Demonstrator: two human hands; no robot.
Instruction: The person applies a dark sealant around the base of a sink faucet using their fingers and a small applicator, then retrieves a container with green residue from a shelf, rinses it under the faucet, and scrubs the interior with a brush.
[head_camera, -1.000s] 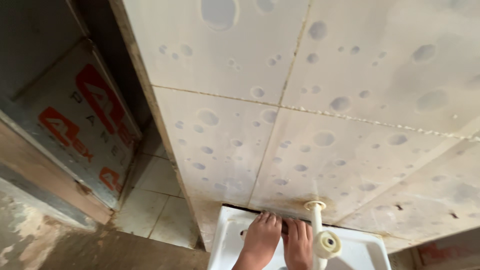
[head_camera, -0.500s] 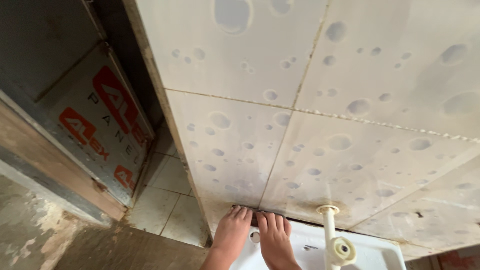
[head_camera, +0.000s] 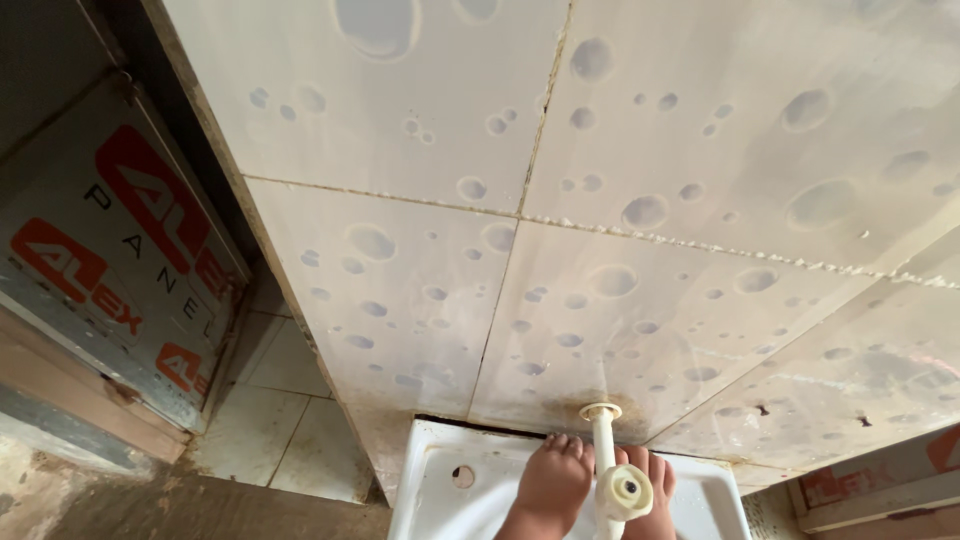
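Note:
A white wash basin (head_camera: 440, 500) sits against a wall of pale spotted tiles (head_camera: 560, 310) at the bottom of the head view. My left hand (head_camera: 550, 485) lies flat on the basin's back edge, fingers stretched towards the wall. My right hand (head_camera: 655, 490) rests beside it, partly hidden behind a white tap (head_camera: 622, 490) whose pipe (head_camera: 603, 435) comes out of the wall. Neither hand holds anything. A round tap hole (head_camera: 462, 476) shows in the basin, left of my left hand.
A dark gap and a grey panel with red lettering (head_camera: 110, 260) stand to the left of the tiled wall. Below them are plain floor tiles (head_camera: 270, 420) and rough concrete (head_camera: 200, 510). Another lettered panel (head_camera: 880, 475) lies at the lower right.
Both hands have slid right along the basin's back edge. The right hand was left of the tap and now lies behind and to the right of it. The view has tilted slightly.

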